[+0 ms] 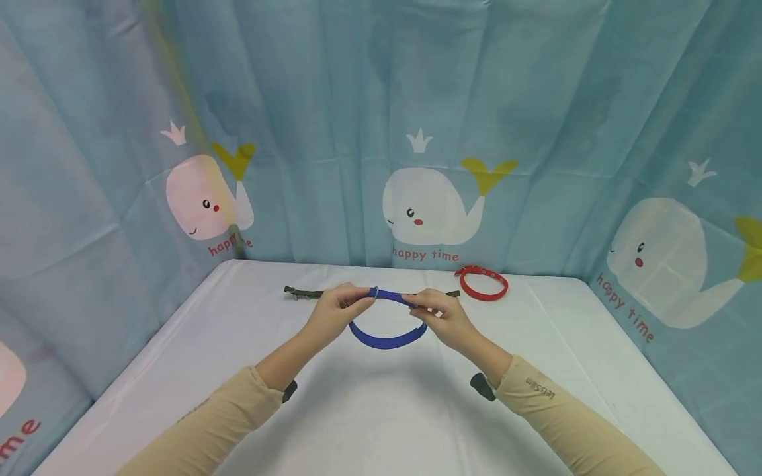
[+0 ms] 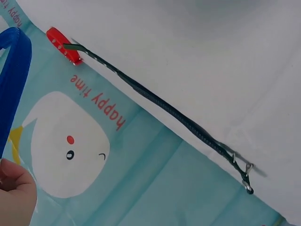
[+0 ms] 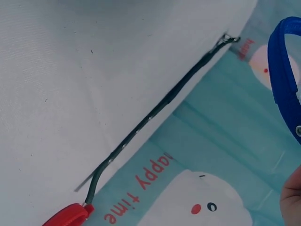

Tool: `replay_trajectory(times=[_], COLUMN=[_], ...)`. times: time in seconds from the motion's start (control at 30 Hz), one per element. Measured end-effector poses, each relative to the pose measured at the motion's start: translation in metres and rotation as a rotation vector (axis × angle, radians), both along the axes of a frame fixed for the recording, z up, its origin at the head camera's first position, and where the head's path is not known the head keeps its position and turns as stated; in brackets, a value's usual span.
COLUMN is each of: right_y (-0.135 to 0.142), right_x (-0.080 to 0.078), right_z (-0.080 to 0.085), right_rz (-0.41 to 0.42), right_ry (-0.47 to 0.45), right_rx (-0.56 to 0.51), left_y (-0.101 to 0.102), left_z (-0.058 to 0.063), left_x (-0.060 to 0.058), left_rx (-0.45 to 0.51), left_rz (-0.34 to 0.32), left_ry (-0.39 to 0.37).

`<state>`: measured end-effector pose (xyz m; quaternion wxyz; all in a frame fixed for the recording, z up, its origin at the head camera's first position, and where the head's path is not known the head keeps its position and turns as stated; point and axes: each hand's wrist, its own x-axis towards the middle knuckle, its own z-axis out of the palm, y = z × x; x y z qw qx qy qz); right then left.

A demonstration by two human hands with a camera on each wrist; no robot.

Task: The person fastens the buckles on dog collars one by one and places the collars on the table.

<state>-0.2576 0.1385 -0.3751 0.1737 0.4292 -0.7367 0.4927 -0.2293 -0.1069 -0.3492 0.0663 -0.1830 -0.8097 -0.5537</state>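
Both grips (image 1: pixel 333 311) (image 1: pixel 446 320), blue collar (image 1: pixel 387 342) between

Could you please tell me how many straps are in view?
3: blue strap, held by left hand and right hand; dark green strap, lying behind them; red strap, lying farther right.

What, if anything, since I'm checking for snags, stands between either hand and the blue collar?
Nothing visible: the left hand and the right hand both pinch the blue collar. The dark green strap lies beyond them on the white table.

Blue whale-print curtains (image 1: pixel 345 132) border a white tabletop (image 1: pixel 548 330).
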Motion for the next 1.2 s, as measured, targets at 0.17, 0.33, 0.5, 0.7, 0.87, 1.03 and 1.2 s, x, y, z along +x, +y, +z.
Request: replay_trajectory(times=[0.17,0.33,0.5,0.7,0.87,1.03,1.2], right_y=[-0.001,-0.005,-0.010,-0.013,-0.013,-0.009,-0.008], right_x=[0.001,0.006,0.008,0.008,0.008,0.007,0.007], right_z=[-0.002,-0.005,-0.007,-0.006,-0.006,-0.008,-0.009], right_rz=[0.003,-0.080,-0.162,-0.171,-0.144,-0.089,-0.070], right_ry=[-0.005,-0.081,-0.143,-0.169,-0.268,-0.329,-0.373], right_rx=[-0.006,0.021,0.005,-0.034,-0.076,-0.060,-0.015], left_y=[0.005,0.013,0.022,0.029,0.034,0.040,0.044], left_z=[-0.004,-0.007,-0.006,-0.006,-0.006,-0.005,-0.007], left_x=[0.000,-0.001,-0.001,-0.004,-0.006,-0.008,-0.008], left_rx=[0.060,0.104,0.099,0.060,0.022,0.014,0.000], left_rz=[0.007,0.008,0.016,-0.009,-0.012,-0.002,0.032], left_ry=[-0.041,-0.124,-0.149,-0.132,-0.133,-0.091,-0.069])
